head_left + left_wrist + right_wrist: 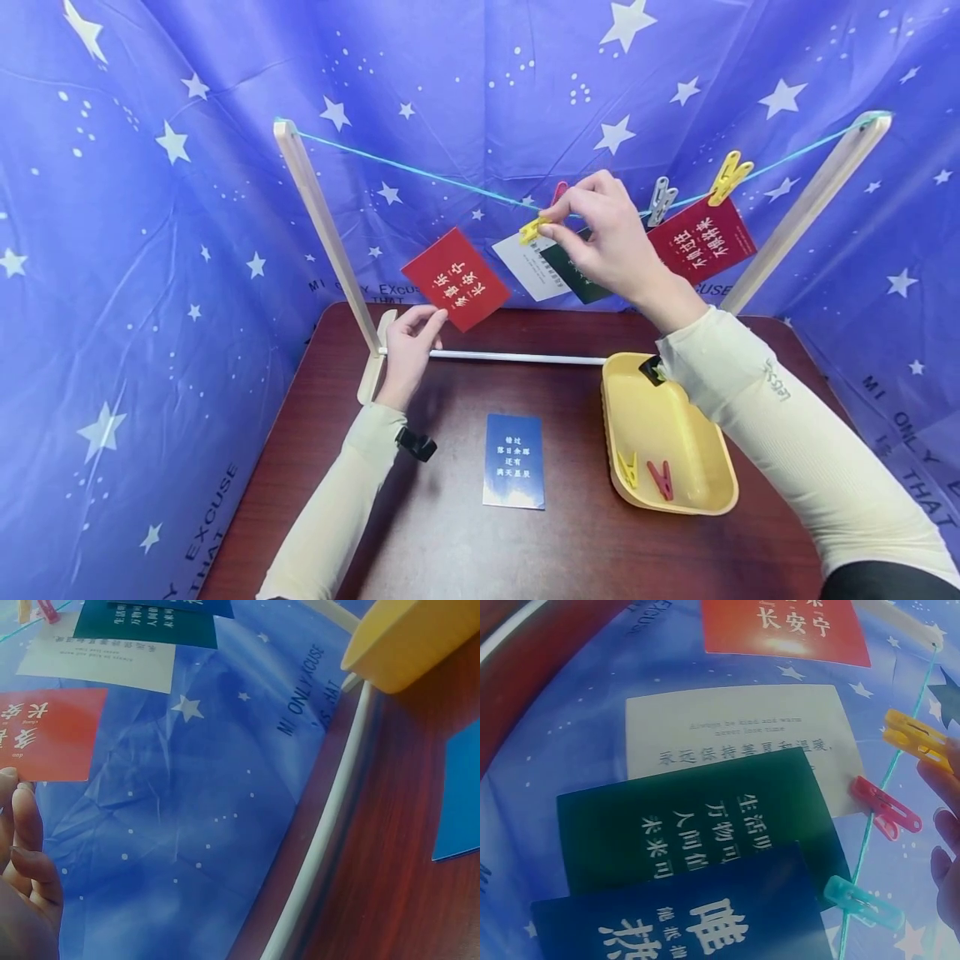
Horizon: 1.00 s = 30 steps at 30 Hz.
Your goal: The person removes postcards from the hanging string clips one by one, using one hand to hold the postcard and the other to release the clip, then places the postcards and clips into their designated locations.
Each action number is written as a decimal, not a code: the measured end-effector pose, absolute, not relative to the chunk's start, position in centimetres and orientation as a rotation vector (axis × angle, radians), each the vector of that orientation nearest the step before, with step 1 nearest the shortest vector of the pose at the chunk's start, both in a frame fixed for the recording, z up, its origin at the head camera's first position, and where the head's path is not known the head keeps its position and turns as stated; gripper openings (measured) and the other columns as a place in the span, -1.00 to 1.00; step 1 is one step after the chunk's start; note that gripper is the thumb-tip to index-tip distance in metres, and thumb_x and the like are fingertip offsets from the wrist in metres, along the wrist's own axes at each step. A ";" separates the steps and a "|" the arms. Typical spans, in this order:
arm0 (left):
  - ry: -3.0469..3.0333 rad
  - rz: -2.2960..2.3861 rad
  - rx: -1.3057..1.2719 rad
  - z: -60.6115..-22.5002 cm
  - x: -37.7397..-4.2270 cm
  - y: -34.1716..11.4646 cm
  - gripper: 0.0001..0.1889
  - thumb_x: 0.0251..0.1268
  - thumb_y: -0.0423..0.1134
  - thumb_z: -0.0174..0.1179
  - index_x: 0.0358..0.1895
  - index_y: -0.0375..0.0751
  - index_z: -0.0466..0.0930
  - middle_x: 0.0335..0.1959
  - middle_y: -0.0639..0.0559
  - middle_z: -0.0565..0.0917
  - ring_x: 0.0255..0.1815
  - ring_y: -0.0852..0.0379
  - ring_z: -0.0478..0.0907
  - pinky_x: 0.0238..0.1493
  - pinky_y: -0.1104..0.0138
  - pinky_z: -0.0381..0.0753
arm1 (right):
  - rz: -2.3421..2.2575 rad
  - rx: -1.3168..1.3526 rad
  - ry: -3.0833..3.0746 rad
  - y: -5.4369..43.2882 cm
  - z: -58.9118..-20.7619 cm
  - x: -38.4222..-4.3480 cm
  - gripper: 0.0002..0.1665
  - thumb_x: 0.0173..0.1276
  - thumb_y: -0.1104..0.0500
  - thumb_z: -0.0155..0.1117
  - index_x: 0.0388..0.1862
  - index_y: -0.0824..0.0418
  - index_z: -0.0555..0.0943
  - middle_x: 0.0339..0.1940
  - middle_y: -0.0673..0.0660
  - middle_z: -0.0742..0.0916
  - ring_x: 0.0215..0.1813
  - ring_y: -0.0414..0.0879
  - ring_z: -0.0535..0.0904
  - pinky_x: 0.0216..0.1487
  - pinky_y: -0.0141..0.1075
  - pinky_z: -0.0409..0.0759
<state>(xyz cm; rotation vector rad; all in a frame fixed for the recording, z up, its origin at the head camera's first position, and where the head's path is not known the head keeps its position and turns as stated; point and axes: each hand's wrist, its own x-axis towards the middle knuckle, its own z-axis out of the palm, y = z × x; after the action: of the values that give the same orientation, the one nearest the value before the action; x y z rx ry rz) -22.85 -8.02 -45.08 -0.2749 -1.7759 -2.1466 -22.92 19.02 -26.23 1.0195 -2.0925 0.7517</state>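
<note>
A red card (457, 282) with white writing is pinched at its lower corner by my left hand (408, 342). My right hand (600, 237) pinches a yellow clothespin (917, 739) between thumb and fingertips, right by the teal string (420, 173). Below that hand hang a white card (528, 265) with a pink clothespin (885, 806) at its edge and a green card (690, 817) beside a teal clothespin (864, 902). In the right wrist view a dark blue card (682, 915) overlaps the green one. The red card is apart from the string.
Wooden posts (326, 225) hold the string, with a white rod (517, 358) between them. A yellow clothespin and a grey clothespin (662, 202) sit by a dark red card (705, 237). On the table lie a blue card (513, 461) and a yellow basket (675, 507) holding two clothespins.
</note>
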 end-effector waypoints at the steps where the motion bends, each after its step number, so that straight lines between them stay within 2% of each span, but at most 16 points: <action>1: -1.779 -2.150 -0.268 -45.1 -22.8 -8.1 -0.84 0.39 -0.52 0.29 -0.14 -0.67 0.60 -0.57 0.25 0.64 -0.72 0.25 0.41 -0.61 0.51 0.35 | 0.753 1.019 -2.094 19.1 -26.4 -22.9 -0.87 0.29 0.37 0.50 -0.23 0.37 0.71 -0.25 0.32 0.65 -0.09 0.21 0.45 -0.02 -0.06 0.26; 7: -1.776 -2.161 -0.262 -45.4 -22.3 -8.3 -0.84 0.40 -0.52 0.28 -0.15 -0.66 0.61 -0.54 0.24 0.67 -0.71 0.28 0.42 -0.59 0.47 0.40 | 0.738 1.016 -2.093 19.4 -27.1 -22.4 -0.85 0.24 0.39 0.51 -0.23 0.37 0.72 -0.26 0.33 0.66 -0.10 0.23 0.48 -0.04 -0.03 0.27; 11: -1.776 -2.172 -0.263 -45.6 -21.9 -8.3 -0.84 0.39 -0.52 0.29 -0.15 -0.67 0.60 -0.62 0.21 0.61 -0.72 0.29 0.42 -0.60 0.47 0.37 | 0.732 1.018 -2.099 19.8 -27.6 -22.2 -0.84 0.23 0.38 0.53 -0.23 0.37 0.72 -0.27 0.33 0.67 -0.11 0.23 0.48 -0.06 -0.05 0.28; 18: -1.804 -2.164 -0.276 -46.1 -21.1 -8.0 -0.85 0.38 -0.53 0.29 -0.15 -0.66 0.61 -0.50 0.23 0.69 -0.72 0.24 0.44 -0.61 0.45 0.38 | 0.750 0.987 -2.145 20.3 -28.2 -21.7 -0.81 0.20 0.40 0.56 -0.23 0.36 0.72 -0.29 0.29 0.68 -0.11 0.19 0.46 -0.06 -0.06 0.30; 30: -1.826 -2.154 -0.341 -46.2 -20.2 -7.7 -0.86 0.40 -0.49 0.29 -0.16 -0.61 0.65 -0.46 0.22 0.72 -0.70 0.29 0.45 -0.60 0.47 0.38 | 0.762 0.942 -2.243 21.4 -29.5 -20.7 -0.75 0.17 0.40 0.59 -0.17 0.34 0.74 -0.23 0.28 0.68 -0.09 0.15 0.45 -0.06 -0.08 0.30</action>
<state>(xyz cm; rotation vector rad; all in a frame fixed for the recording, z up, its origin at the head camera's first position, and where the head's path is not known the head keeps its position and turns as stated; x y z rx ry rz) -20.22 -7.75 -46.19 -0.3410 -1.8256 -2.1538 -20.72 21.42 -29.46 0.9418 -2.2429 0.7616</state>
